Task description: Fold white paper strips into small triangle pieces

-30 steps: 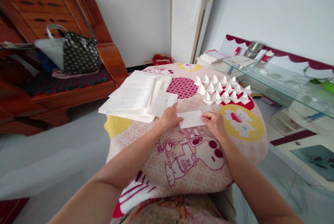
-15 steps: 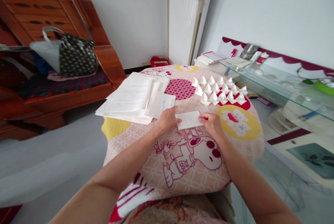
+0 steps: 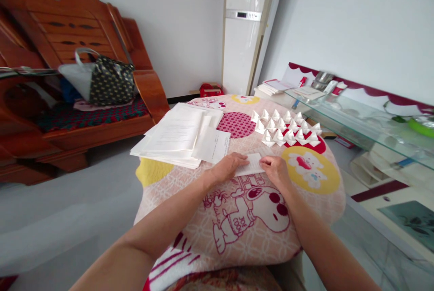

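Note:
A small folded sheet of paper (image 3: 254, 162) with faint print lies on the cloth-covered table in front of me. My left hand (image 3: 233, 165) rests over its left part, fingers held together and pressed onto it. At the right edge, my right hand (image 3: 274, 167) pinches the paper between thumb and fingertips. Beyond it stand several folded paper boats (image 3: 280, 124), set out in rows. To the left lies a stack of printed paper sheets (image 3: 179, 128), and a smaller sheet (image 3: 219, 145) sticks out from its right side.
The tablecloth (image 3: 210, 227) has cartoon figures on it. A glass shelf unit (image 3: 356, 124) with papers and containers borders the table on the right. On the left is a wooden bench (image 3: 149, 96) bearing a dotted bag (image 3: 111, 81). A tall white cabinet-like unit (image 3: 241, 51) stands behind.
My left hand has slid right from the paper's left edge onto its surface. My right hand stays at the right edge. The view has tilted slightly up.

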Action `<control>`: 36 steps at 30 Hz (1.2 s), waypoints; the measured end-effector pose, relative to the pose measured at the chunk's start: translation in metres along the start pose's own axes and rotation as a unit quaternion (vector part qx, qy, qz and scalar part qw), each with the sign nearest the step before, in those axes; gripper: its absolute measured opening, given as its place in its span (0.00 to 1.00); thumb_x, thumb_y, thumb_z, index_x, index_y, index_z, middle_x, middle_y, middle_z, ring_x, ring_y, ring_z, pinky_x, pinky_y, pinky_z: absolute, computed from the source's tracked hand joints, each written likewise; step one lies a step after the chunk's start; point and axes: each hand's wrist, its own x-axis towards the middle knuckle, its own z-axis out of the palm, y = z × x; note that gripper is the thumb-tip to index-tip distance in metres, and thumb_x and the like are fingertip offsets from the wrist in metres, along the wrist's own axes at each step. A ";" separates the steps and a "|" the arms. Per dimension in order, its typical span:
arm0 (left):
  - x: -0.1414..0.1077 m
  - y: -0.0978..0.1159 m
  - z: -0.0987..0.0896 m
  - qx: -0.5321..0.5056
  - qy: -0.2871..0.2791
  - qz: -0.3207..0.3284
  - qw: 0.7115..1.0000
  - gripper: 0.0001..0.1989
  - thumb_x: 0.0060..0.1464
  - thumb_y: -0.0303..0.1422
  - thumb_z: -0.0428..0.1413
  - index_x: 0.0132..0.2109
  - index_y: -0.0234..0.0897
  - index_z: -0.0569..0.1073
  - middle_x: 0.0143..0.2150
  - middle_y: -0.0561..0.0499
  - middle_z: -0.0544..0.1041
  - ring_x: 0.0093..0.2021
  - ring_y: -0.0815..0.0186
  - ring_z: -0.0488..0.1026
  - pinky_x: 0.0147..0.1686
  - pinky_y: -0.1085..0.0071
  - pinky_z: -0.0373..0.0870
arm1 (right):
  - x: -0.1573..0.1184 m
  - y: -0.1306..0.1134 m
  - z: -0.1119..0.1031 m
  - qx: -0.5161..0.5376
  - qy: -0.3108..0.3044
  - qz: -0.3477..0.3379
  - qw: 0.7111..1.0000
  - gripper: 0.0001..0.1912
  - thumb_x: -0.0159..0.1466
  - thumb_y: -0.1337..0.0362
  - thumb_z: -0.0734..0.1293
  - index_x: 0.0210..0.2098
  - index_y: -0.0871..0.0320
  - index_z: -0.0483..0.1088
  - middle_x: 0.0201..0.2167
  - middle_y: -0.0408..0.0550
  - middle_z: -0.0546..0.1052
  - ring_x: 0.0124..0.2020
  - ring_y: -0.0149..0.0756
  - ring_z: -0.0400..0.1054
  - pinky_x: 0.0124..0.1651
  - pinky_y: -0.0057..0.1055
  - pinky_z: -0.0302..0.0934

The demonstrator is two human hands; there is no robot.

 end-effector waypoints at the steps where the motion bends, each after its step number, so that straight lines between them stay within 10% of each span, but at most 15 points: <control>1: 0.000 -0.001 -0.001 0.002 -0.008 -0.001 1.000 0.24 0.58 0.16 0.52 0.57 0.37 0.78 0.61 0.41 0.77 0.62 0.59 0.73 0.64 0.59 0.69 | 0.000 0.000 0.000 -0.009 0.000 -0.002 1.000 0.11 0.60 0.63 0.66 0.30 0.55 0.82 0.30 0.50 0.84 0.31 0.41 0.75 0.36 0.33 0.62; 18: 0.006 0.024 -0.020 0.137 -0.132 0.011 0.982 0.21 0.70 0.33 0.51 0.67 0.40 0.71 0.69 0.40 0.69 0.68 0.57 0.67 0.67 0.61 0.62 | 0.001 0.002 -0.011 -0.019 -0.027 0.048 0.998 0.11 0.58 0.63 0.68 0.34 0.55 0.84 0.35 0.50 0.86 0.38 0.46 0.79 0.42 0.35 0.67; 25: 0.008 0.023 -0.019 0.133 -0.145 0.004 0.981 0.22 0.70 0.34 0.52 0.67 0.38 0.70 0.70 0.38 0.68 0.69 0.55 0.66 0.68 0.59 0.61 | 0.004 -0.017 -0.017 0.123 0.128 0.006 0.984 0.13 0.57 0.60 0.66 0.31 0.58 0.81 0.29 0.49 0.83 0.31 0.42 0.75 0.36 0.33 0.67; 36: 0.006 0.024 -0.020 0.132 -0.123 0.008 0.984 0.25 0.65 0.30 0.57 0.67 0.46 0.69 0.68 0.44 0.71 0.68 0.56 0.68 0.67 0.59 0.64 | 0.000 -0.040 -0.011 0.095 -0.127 0.036 0.987 0.06 0.53 0.70 0.66 0.24 0.59 0.76 0.17 0.42 0.72 0.21 0.32 0.65 0.27 0.29 0.55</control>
